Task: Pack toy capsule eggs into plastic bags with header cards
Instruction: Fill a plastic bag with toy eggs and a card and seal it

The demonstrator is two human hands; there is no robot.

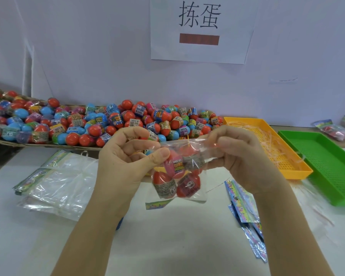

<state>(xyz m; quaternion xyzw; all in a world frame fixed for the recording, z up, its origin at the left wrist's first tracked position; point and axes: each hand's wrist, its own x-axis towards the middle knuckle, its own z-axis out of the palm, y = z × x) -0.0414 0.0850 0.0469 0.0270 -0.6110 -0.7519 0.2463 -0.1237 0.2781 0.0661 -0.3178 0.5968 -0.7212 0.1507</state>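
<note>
Held over the table with the loose egg pile at its 12 o'clock, the clear plastic bag of capsule eggs hangs by its open mouth, left hand and right hand each pinching a top corner, so a slackened pinch could spill them.

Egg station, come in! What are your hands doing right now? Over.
Left hand and right hand pinch bag mouth. Eggs inside. Header cards lie beside. Nothing in the way.

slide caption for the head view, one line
Left hand and right hand pinch the top of a clear plastic bag holding toy capsule eggs above a table.
</note>
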